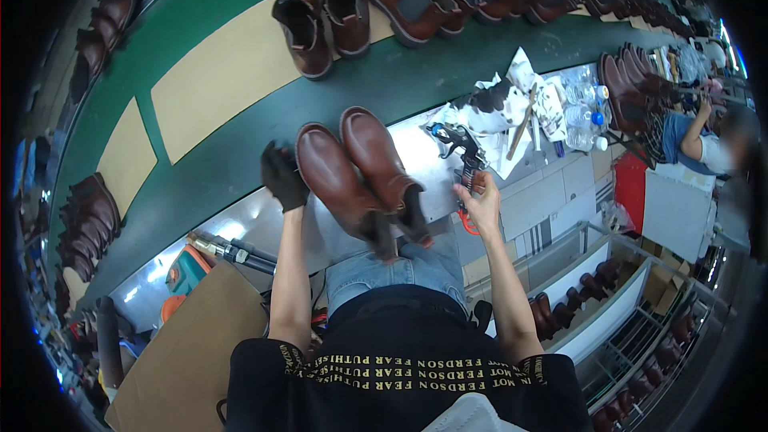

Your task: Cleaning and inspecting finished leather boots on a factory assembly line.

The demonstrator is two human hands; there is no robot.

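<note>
Stained white sheets (pixel 494 108) lie between clear bottles (pixel 582 118) and a black tool (pixel 458 139).

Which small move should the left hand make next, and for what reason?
Perhaps steady the nearest brown boots with the gloved left hand: it is close beside them (contact is unclear), while the right hand is at the black tool.

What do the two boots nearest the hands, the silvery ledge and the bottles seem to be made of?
Boots: probably smooth leather or imitation, judging by the soft brown sheen.
Ledge: likely bare, shiny metal; its grey surface throws bright reflections.
Bottles: apparently clear, glossy plastic, being see-through.
</note>
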